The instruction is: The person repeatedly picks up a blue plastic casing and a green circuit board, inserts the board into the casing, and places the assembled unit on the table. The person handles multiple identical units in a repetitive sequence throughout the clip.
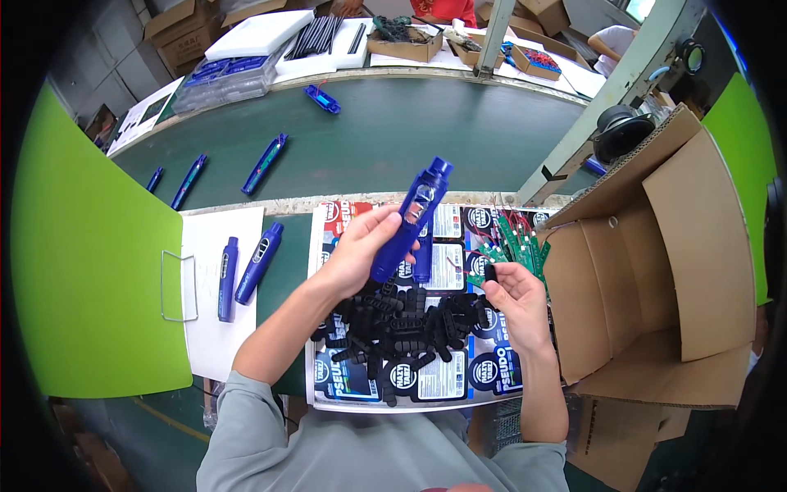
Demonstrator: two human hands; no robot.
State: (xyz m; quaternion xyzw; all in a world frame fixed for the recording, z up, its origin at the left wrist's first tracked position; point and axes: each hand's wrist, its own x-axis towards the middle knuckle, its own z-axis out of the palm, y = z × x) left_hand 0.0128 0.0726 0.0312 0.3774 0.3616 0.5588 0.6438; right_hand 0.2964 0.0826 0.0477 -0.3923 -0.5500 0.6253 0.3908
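My left hand (358,250) is closed around a blue plastic tube housing (402,234), tilted with its narrow end up and away from me. Between the thumb and fingers of my right hand (522,305) is a small black rubber-like piece (490,272), held a little right of the housing and apart from it. Below both hands lies a loose pile of similar black ribbed pieces (402,324) on a printed sheet (443,385). Partly hidden behind the held housing is another blue housing (423,264). Green circuit boards (518,246) with thin wires are heaped beyond my right hand.
An open cardboard box (627,287) stands close on the right. Two blue housings (259,264) lie on white paper at left, beside a green panel (106,262). Across the back runs a green belt (369,131) carrying several blue housings; a metal post (574,131) rises at right.
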